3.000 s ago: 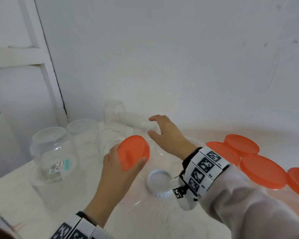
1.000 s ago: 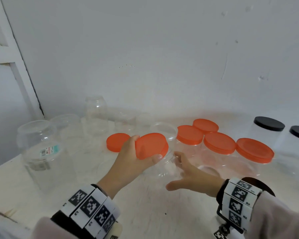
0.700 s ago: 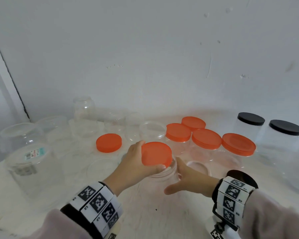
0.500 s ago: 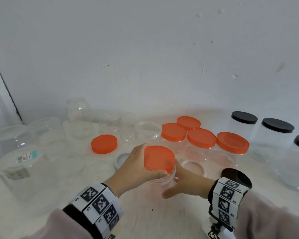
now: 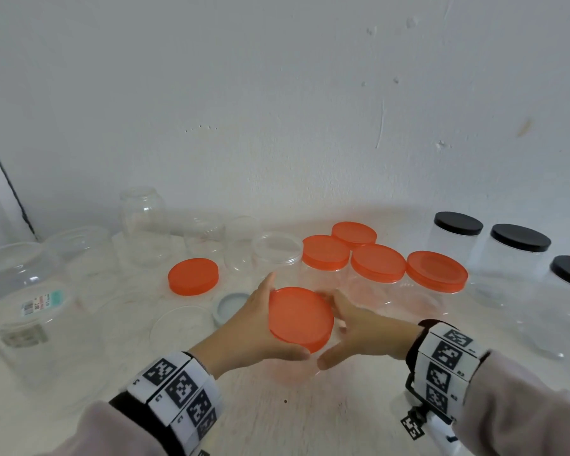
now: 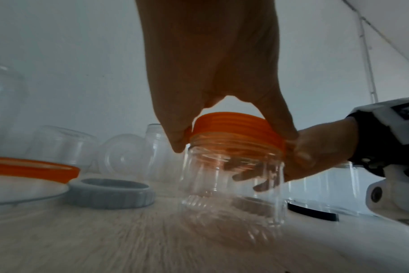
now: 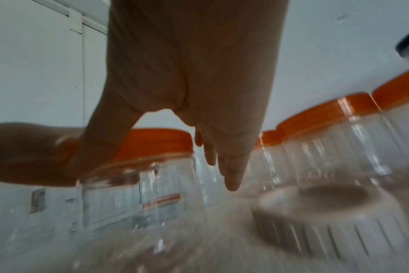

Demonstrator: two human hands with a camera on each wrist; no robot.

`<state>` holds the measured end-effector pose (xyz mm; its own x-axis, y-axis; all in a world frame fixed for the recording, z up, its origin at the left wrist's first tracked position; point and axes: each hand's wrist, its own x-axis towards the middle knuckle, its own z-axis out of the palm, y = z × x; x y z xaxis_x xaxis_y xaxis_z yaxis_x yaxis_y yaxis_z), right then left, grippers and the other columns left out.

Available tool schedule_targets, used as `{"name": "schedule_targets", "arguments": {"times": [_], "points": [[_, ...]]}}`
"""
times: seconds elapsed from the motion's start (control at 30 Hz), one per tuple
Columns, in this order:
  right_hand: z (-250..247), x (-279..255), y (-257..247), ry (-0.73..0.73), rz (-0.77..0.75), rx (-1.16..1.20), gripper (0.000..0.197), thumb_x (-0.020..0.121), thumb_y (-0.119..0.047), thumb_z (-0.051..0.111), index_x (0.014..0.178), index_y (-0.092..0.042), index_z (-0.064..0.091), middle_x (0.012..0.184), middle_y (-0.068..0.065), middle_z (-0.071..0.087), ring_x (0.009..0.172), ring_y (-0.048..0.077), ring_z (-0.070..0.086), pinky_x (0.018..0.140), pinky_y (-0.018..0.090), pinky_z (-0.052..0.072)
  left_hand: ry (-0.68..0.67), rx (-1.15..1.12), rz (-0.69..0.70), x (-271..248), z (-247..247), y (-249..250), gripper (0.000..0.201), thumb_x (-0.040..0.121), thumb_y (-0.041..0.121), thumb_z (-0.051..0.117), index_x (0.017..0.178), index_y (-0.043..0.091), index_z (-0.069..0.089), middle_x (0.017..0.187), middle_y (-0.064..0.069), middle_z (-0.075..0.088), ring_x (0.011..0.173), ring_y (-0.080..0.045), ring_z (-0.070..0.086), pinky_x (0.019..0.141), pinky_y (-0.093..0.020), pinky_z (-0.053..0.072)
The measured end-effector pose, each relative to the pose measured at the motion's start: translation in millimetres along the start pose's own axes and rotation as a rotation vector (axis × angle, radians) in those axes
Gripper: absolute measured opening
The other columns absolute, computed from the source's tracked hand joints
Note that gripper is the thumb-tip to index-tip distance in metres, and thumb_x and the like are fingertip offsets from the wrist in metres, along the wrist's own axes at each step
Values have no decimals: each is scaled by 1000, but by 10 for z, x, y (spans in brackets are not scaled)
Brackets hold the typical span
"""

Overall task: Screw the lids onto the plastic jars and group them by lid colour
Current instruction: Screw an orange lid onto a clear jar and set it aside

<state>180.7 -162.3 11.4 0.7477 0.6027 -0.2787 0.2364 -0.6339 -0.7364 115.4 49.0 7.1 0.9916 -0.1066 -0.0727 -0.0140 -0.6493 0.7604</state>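
The left hand (image 5: 254, 327) grips an orange lid (image 5: 300, 319) sitting on a clear jar (image 6: 234, 177) on the bench (image 5: 277, 419); the right hand (image 5: 366, 330) holds the jar. Four orange jars (image 5: 377, 268) and three black ones (image 5: 520, 238) are grouped; several jars (image 5: 145, 222) wait open

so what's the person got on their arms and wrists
Both hands, left hand and right hand, are bare. Each wrist carries a white band printed with black square markers over a black strap. Pale pinkish-grey sleeves cover the forearms. A white camera mount hangs below the right wrist.
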Motion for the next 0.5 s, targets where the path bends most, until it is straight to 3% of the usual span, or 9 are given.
{"name": "schedule_targets", "arguments": {"times": [0.17, 0.27, 0.37, 0.5], "points": [[-150, -30, -415, -82, -67, -210, 115, 64, -44, 86, 149, -41, 8, 149, -21, 17, 129, 6, 28, 104, 28, 30, -159, -127, -91, 30, -55, -190, 139, 57, 36, 91, 148, 40, -14, 129, 18, 25, 120, -6, 36, 100, -23, 34], [-120, 33, -662, -125, -75, -455, 111, 67, -53, 81, 150, -39, 9, 151, -16, 19, 134, 12, 29, 108, 37, 34, -179, -146, -95, 61, -46, -268, 130, 57, 32, 92, 148, 37, -1, 133, 16, 35, 126, -9, 41, 107, -27, 36], [-72, 106, -803, -148, -44, -646, 111, 66, -61, 77, 150, -41, 8, 149, -10, 23, 136, 19, 29, 107, 45, 36, -181, -160, -78, 79, -30, -310, 109, 60, 31, 91, 143, 34, 21, 131, 19, 45, 126, -7, 44, 107, -25, 37], [-70, 183, -879, -168, -28, -739, 110, 66, -61, 77, 150, -40, 10, 145, -9, 27, 133, 21, 34, 103, 45, 39, -173, -181, -56, 75, -28, -323, 99, 62, 28, 90, 143, 29, 33, 134, 15, 51, 128, -6, 45, 111, -31, 36]]}}
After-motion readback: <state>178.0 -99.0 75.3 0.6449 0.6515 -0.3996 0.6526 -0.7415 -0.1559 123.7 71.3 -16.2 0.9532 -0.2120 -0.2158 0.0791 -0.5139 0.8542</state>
